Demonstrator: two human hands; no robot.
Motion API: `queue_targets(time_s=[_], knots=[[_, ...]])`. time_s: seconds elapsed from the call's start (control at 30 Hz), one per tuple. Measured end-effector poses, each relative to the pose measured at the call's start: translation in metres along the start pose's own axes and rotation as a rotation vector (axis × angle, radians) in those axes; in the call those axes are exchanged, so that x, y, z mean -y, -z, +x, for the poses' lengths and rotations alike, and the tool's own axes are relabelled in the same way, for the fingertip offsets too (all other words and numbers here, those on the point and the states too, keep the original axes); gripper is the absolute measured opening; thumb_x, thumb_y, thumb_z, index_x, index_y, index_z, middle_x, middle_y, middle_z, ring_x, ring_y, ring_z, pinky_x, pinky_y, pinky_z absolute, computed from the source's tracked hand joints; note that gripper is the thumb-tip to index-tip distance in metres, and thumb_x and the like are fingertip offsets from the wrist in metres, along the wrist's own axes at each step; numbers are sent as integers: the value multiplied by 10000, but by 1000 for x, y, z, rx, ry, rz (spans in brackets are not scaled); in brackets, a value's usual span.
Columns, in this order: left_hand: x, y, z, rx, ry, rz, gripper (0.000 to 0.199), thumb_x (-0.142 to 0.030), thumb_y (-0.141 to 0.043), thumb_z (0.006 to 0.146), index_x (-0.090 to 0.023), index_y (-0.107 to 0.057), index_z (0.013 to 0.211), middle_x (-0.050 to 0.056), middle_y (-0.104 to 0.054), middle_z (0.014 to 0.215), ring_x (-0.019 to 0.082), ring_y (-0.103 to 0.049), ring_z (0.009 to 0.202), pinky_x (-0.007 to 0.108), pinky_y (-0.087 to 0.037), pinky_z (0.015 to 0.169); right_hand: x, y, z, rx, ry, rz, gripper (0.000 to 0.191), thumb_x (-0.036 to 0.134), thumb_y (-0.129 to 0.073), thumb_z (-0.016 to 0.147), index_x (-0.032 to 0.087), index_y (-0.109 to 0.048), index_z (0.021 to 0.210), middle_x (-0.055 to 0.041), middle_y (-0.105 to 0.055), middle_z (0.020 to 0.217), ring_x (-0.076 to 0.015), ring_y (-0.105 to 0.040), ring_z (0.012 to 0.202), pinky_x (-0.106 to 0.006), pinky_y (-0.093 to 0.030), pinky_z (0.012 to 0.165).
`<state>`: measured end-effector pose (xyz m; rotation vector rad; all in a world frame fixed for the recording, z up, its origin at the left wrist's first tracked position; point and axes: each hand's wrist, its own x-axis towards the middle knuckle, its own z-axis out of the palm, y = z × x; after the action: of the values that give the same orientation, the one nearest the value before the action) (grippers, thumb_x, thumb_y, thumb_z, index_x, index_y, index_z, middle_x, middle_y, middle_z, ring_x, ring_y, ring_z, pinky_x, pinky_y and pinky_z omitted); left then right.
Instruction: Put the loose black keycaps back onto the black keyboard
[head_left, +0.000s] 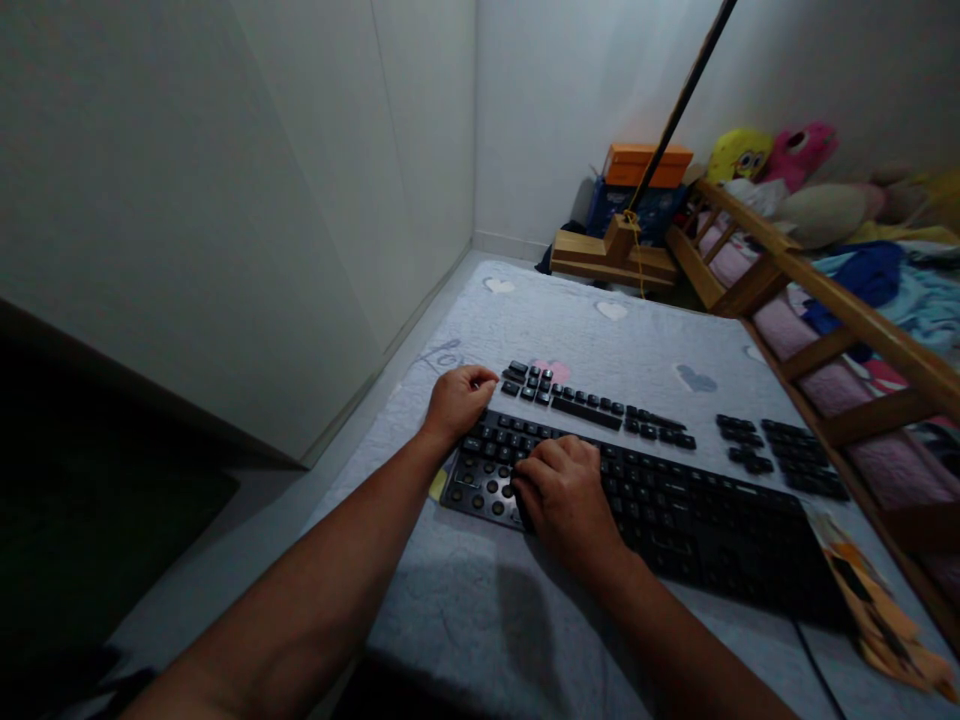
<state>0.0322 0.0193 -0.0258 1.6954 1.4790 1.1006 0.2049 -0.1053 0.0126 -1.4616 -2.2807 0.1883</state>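
A black keyboard [660, 515] lies across the cloth. At its left end the keycaps are off, and round switch spots show in the bare plate [480, 490]. My left hand [459, 402] is closed in a pinch by the far left corner, beside loose keycaps [529, 385]; what sits between its fingertips is hidden. Over the near left part of the keyboard rests my right hand [564, 492], its fingers curled down and pressed together at the edge of the bare plate. Its fingertips are partly hidden, and I cannot make out what they hold.
Beyond the keyboard lie a loose long spacebar [586, 412] and rows of keycaps, with more keycap groups [802, 458] at right. An orange cloth [892, 625] with a dark tool on it is at the right end. A wooden bed rail [862, 300] borders the right side; a white cabinet [337, 200] stands left.
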Motion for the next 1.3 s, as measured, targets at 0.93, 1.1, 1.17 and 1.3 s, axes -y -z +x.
queue_targets(time_s=[0.93, 1.1, 1.17, 1.3], knots=[[0, 0, 1, 5, 3, 20, 198, -249, -574, 784, -180, -748, 850, 38, -750, 854, 177, -672, 789, 292, -506, 764, -50, 42, 31, -233, -153, 121, 161, 206, -575, 884, 225, -731, 918, -65, -696, 930, -243, -561, 940, -399, -403, 854], [-1, 0, 0, 9, 7, 24, 201, -245, -569, 783, -185, -749, 850, 35, -752, 849, 176, -675, 786, 286, -506, 756, -87, 39, 82, 16, -288, 54, 143, 208, -629, 852, 217, -754, 920, -71, -731, 992, -226, -616, 949, -383, -431, 879], [-1, 0, 0, 7, 7, 24, 202, -247, -570, 784, -184, -749, 852, 39, -753, 858, 178, -678, 796, 287, -507, 759, -98, 31, 102, 117, -354, 54, 176, 197, -614, 867, 198, -753, 976, -83, -742, 1043, -204, -640, 951, -342, -443, 862], [-1, 0, 0, 5, 18, 28, 208, -249, -574, 785, -181, -751, 869, 46, -754, 869, 184, -681, 807, 295, -514, 765, -112, 16, 129, 217, -370, 58, 131, 199, -666, 835, 180, -767, 915, -70, -763, 907, -172, -663, 806, -275, -450, 720]])
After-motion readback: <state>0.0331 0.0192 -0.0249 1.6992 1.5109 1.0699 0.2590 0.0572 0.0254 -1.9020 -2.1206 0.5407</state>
